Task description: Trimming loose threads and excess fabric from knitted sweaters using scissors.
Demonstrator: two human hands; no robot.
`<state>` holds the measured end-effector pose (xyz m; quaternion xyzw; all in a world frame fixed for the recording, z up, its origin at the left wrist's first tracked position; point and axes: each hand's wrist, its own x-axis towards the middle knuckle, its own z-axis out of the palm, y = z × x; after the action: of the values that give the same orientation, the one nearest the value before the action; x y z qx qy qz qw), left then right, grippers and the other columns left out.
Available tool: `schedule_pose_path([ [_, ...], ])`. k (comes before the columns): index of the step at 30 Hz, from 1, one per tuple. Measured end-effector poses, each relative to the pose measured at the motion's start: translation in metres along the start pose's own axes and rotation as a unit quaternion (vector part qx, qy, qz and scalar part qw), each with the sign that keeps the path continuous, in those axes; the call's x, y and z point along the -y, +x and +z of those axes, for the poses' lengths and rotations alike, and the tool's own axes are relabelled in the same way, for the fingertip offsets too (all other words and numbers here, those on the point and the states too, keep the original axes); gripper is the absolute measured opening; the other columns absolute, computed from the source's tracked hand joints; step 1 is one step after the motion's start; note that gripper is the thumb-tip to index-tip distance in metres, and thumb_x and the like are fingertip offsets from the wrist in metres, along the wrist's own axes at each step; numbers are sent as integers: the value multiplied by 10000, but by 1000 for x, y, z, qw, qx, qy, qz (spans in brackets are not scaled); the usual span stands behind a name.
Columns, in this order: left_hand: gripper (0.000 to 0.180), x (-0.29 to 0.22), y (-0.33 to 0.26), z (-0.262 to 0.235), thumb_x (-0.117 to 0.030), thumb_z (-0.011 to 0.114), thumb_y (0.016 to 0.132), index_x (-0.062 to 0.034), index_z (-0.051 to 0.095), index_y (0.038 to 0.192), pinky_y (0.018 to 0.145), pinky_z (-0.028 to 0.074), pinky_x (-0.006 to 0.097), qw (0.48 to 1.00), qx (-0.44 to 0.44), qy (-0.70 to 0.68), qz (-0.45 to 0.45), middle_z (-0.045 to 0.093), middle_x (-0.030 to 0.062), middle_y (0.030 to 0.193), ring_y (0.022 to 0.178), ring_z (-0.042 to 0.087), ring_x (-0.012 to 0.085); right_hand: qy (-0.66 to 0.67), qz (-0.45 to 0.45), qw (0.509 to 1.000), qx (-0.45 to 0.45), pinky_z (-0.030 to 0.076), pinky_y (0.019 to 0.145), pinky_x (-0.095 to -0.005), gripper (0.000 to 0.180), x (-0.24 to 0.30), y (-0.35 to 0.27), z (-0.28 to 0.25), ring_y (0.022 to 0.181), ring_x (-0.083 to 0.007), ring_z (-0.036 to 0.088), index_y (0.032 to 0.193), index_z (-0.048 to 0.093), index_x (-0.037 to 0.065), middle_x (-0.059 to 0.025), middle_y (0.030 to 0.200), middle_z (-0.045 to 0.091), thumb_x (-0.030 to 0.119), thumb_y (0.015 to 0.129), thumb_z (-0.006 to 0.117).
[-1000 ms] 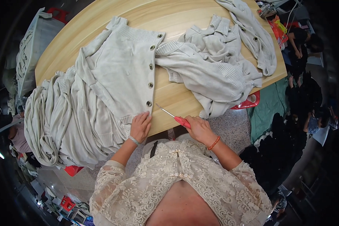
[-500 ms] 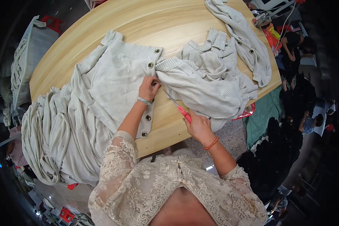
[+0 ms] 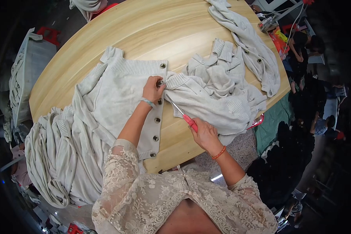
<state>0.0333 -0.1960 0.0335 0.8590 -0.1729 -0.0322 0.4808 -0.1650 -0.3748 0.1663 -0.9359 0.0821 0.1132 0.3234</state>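
A cream knitted cardigan (image 3: pixel 121 89) lies spread on the table, with a row of dark buttons along its right edge. At a button near the upper end of that edge, my left hand (image 3: pixel 153 89) is closed, fingertips pinching the button band. My right hand (image 3: pixel 205 134) grips a tool with a red handle and a thin metal shaft (image 3: pixel 178 105); its exact kind is unclear. The shaft points up and left, its tip just right of my left fingers. Beside the tool, a second cream knit (image 3: pixel 218 101) lies bunched, its ribbed end touching the cardigan's button edge.
The wooden table (image 3: pixel 152 31) has a curved far edge. Stacked cream knits (image 3: pixel 54 152) hang over its left side, and another buttoned knit (image 3: pixel 257 54) lies far right. Dark cloth (image 3: pixel 288 163) and green fabric (image 3: pixel 275 121) lie beyond the right edge. Other people sit at right.
My view has shifted, so the table and garments sit lower. My left hand has moved up along the button band to a higher button, and the tool's tip has followed it.
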Motion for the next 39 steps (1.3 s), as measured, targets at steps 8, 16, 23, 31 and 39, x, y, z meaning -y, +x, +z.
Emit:
schedule_pose_path([
  [8,303,-9,11,-6,-235,751,754,-65,597,953,741,497,370,993,93,47,-47,589,119,875,830,611,291,-14,76,994,80,486,745,-508,262,5,25,-9,831,-405,628,1046,542,64,-233,841,634,262,885,595],
  [16,413,-2,79,24,-286,727,764,-33,611,1069,780,508,397,980,26,182,-71,600,182,1007,909,614,326,-14,48,999,-9,483,726,-494,274,0,27,-6,811,-416,631,1102,554,64,-219,818,649,211,877,607],
  [23,293,11,88,26,-179,749,723,-43,619,948,656,487,293,991,96,30,-86,603,70,741,685,582,175,-26,92,995,1,501,718,-525,234,10,47,-9,772,-441,641,974,584,40,-238,795,657,260,896,576],
  [31,211,13,64,19,-126,600,880,-28,647,1061,755,509,302,993,52,-91,-48,697,130,937,830,667,224,-27,67,996,51,493,742,-517,272,10,44,-1,828,-434,634,981,579,21,-251,836,651,273,881,593],
  [39,333,26,-55,-17,-114,581,885,-61,588,1214,1027,370,472,998,-38,-23,43,593,171,1239,1168,534,364,-28,-10,994,104,492,747,-527,251,8,-13,28,825,-420,626,1032,561,45,-225,857,645,239,877,589],
])
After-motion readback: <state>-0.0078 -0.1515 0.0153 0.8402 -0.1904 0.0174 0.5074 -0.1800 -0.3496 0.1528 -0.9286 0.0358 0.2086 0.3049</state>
